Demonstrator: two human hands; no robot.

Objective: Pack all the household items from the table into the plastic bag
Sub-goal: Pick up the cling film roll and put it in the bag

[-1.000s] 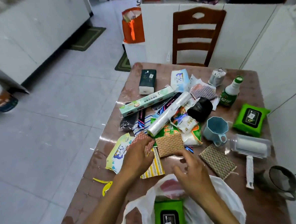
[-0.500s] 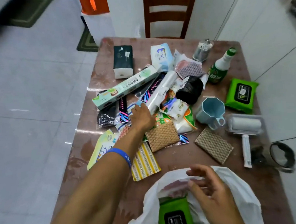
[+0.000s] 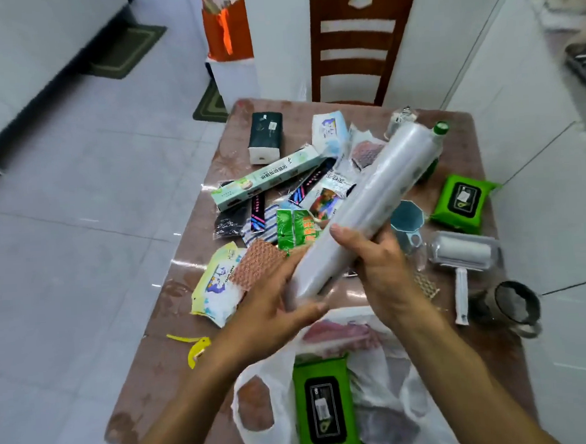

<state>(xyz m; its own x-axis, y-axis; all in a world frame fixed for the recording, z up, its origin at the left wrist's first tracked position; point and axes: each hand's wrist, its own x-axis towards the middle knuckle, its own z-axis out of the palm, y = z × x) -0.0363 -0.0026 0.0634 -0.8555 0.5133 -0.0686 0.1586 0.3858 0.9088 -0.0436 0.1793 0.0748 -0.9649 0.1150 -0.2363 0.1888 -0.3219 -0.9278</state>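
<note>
A long roll of clear plastic wrap (image 3: 379, 196) is lifted above the table, slanting from lower left to upper right. My left hand (image 3: 273, 312) cups its lower end and my right hand (image 3: 376, 261) grips its middle. Below them the white plastic bag (image 3: 391, 387) lies open at the near table edge, with a green wet-wipes pack (image 3: 325, 408) and a pinkish item inside. Many items lie spread on the brown table (image 3: 186, 297): a long green-white box (image 3: 268, 178), a dark tissue pack (image 3: 265, 136), a second green wipes pack (image 3: 462, 203), a teal cup (image 3: 406, 220) and a lint roller (image 3: 465, 256).
A wooden chair (image 3: 359, 42) stands at the table's far side. An orange bag (image 3: 226, 23) sits on a white stand beyond the far left corner. A metal strainer cup (image 3: 513, 306) is near the right edge, a yellow clip (image 3: 196, 349) near the left edge.
My left hand reached to the roll of plastic wrap in the pile and lifted it. My right hand left the bag's rim and joined it on the roll.
</note>
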